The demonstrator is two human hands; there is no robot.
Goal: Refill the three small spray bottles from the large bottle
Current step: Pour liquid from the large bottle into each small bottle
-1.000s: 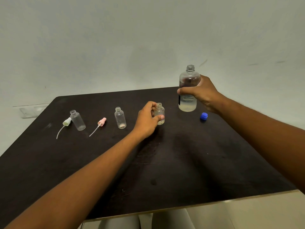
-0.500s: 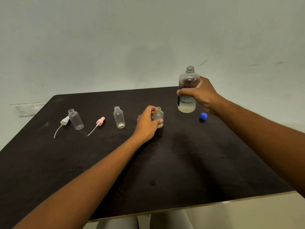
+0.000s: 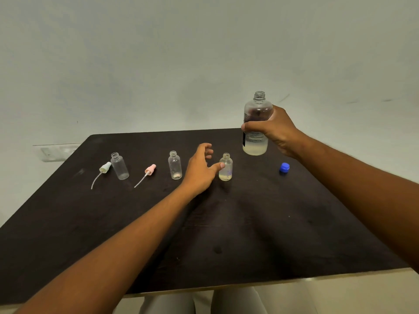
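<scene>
Table dark, bearing all items. Large bottle uncapped, upright, little pale liquid at bottom; right hand wrapped around its middle, fingers curled tight. Left hand fingers spread loose, thumb tip touching rightmost small bottle, nothing pinched. Middle small bottle just behind knuckles; far-left small bottle well beyond. Blue cap below right wrist. Pink sprayer, white sprayer lying loose. Risk: narrow necks, unsteadied bottle; careless pour likely spills or topples it.
</scene>
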